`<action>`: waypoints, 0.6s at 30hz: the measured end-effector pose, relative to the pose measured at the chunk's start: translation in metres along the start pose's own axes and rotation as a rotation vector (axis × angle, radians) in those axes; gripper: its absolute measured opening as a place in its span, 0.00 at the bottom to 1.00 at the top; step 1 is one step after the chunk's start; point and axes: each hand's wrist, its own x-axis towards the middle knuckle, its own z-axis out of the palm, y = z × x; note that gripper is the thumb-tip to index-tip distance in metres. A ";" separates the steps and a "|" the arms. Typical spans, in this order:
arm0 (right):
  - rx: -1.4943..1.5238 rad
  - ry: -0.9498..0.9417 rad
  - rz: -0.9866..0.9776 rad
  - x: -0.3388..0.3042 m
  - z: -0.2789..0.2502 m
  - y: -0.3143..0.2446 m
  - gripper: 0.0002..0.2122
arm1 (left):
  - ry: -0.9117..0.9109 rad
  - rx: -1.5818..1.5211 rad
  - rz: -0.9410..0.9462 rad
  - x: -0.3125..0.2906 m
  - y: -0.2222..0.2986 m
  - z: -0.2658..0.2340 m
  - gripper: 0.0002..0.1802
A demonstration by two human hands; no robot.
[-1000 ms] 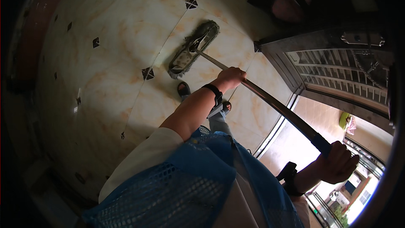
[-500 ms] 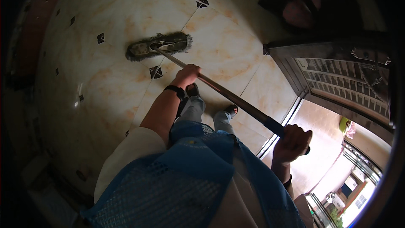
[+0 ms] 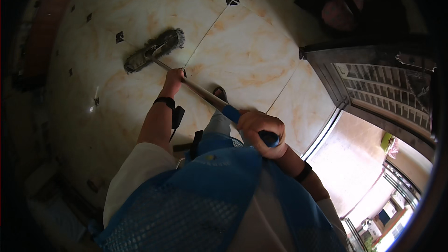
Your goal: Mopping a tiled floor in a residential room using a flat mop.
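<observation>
A flat dust mop [image 3: 205,94] slants across the view between both my hands. Its long grey fringed head [image 3: 140,59] lies on the tiled floor, to the left and ahead of my feet. Low on the metal pole, my left hand [image 3: 173,80] is wrapped around it, not far from the head. My right hand [image 3: 262,130] grips the blue handle end in front of my waist, with the rounded tip showing past the fingers. A dark band circles each wrist, and a small black piece hangs from the left one.
Glossy cream tiles [image 3: 224,42] with small dark inlays cover the floor. To the right stands a dark slatted door [image 3: 387,91], beside a threshold [image 3: 322,130] opening onto a bright area. Dark furniture with a pink item [image 3: 338,16] is at the far right. My sandalled foot [image 3: 220,93] shows below the pole.
The mop head has shifted left and turned to a steeper slant. My right hand has come in from the right toward my waist, and my left hand has moved left with the pole.
</observation>
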 end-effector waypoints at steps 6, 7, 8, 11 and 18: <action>-0.079 -0.062 0.013 -0.028 -0.017 -0.040 0.04 | 0.157 -0.118 -0.003 -0.029 0.046 0.025 0.06; -0.073 -0.073 0.009 -0.035 -0.024 -0.047 0.04 | 0.149 -0.142 -0.007 -0.033 0.056 0.031 0.06; -0.070 -0.102 0.004 -0.041 -0.030 -0.057 0.04 | 0.129 -0.174 -0.046 -0.039 0.058 0.044 0.06; -0.091 -0.089 -0.005 -0.062 -0.045 -0.084 0.05 | 0.263 -0.272 0.053 -0.054 0.110 0.054 0.05; -0.079 0.285 -0.117 -0.132 -0.078 -0.148 0.05 | 0.288 -0.439 0.213 -0.074 0.253 0.056 0.06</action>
